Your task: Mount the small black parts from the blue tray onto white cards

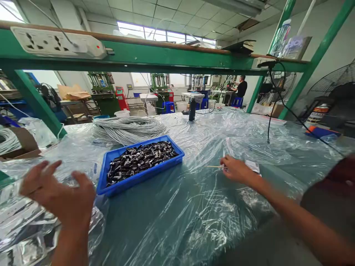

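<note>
My left hand is raised over a heap of clear plastic pouches at the lower left, its fingers spread and holding nothing. My right hand pinches a thin pale stick just above the plastic-covered table. The stick points left; its exact kind cannot be told. Just behind my right wrist lies a small white card or packet. Between my hands stands a blue tray, filled with many small black-and-silver parts.
A coil of grey cable lies behind the tray. Farther back stands a dark bottle. A green shelf frame with a power strip spans the table. A black cable hangs at right. A person sits in the background.
</note>
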`<state>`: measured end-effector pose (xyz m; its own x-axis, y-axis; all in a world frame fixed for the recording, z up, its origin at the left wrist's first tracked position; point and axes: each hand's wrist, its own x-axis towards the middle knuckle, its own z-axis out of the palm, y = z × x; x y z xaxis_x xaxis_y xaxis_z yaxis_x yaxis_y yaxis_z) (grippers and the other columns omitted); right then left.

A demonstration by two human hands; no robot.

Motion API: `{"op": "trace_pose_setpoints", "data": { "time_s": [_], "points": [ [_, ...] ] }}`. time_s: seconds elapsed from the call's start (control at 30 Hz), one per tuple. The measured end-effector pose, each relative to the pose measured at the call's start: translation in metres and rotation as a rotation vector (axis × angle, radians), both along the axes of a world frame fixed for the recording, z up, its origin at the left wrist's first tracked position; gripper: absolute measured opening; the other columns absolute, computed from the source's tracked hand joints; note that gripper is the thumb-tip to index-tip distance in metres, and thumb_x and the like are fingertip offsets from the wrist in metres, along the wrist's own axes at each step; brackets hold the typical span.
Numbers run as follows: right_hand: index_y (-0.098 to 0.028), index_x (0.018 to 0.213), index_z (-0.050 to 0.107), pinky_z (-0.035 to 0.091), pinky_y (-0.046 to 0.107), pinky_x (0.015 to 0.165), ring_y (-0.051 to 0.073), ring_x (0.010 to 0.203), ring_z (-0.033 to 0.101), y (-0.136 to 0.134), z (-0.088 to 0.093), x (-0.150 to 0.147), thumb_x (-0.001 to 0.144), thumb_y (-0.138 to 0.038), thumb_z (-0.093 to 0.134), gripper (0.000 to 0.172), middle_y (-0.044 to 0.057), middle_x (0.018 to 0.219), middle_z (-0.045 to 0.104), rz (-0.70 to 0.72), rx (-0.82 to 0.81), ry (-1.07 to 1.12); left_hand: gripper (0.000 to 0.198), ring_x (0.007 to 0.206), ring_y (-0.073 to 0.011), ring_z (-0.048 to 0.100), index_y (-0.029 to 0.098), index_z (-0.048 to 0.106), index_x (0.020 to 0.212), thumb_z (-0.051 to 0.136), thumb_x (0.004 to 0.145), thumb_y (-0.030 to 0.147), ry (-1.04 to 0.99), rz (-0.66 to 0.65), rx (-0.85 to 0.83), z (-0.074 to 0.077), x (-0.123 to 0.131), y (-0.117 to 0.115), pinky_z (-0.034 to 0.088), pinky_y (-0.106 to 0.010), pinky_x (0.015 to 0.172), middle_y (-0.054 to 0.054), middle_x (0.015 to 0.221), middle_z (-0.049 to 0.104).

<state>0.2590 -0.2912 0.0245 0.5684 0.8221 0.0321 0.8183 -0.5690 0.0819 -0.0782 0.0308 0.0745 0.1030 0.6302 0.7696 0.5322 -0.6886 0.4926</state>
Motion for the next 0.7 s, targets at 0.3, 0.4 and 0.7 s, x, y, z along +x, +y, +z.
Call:
{"op": "trace_pose_setpoints", "data": {
  "time_s": [0.3, 0.4, 0.7],
  "points": [
    [-0.016, 0.1, 0.072, 0.043, 0.03, 0.065, 0.025, 0.079, 0.066, 0.009, 0.014, 0.002, 0.091, -0.04, 0.053, 0.033, 0.011, 0.088, 0.073, 0.254, -0.037, 0.264, 0.023, 0.111, -0.0259, 0.058, 0.019, 0.058, 0.108, 0.045, 0.09, 0.028, 0.216, -0.419, 0.149, -0.043, 0.064, -0.026, 0.048, -0.045, 0.099, -0.012, 0.113, 0.062],
    [-0.018, 0.096, 0.074, 0.04, 0.026, 0.057, 0.017, 0.063, 0.06, 0.05, 0.021, -0.03, 0.094, -0.051, 0.045, 0.044, 0.005, 0.079, 0.072, 0.53, 0.037, 0.648, 0.022, 0.105, -0.0226, 0.061, 0.021, 0.059, 0.105, 0.043, 0.094, 0.031, 0.385, -0.661, 0.065, -0.054, 0.074, -0.052, 0.051, -0.039, 0.094, -0.009, 0.11, 0.063],
    [-0.016, 0.102, 0.072, 0.05, 0.038, 0.079, 0.024, 0.084, 0.065, 0.135, -0.004, -0.058, 0.089, -0.04, 0.05, 0.034, 0.01, 0.095, 0.073, 0.485, 0.299, 0.65, 0.053, 0.13, -0.0298, 0.047, 0.02, 0.042, 0.138, 0.053, 0.091, 0.041, 0.623, -0.727, -0.177, -0.076, 0.08, -0.071, 0.042, -0.047, 0.108, -0.015, 0.143, 0.045]
  ]
}}
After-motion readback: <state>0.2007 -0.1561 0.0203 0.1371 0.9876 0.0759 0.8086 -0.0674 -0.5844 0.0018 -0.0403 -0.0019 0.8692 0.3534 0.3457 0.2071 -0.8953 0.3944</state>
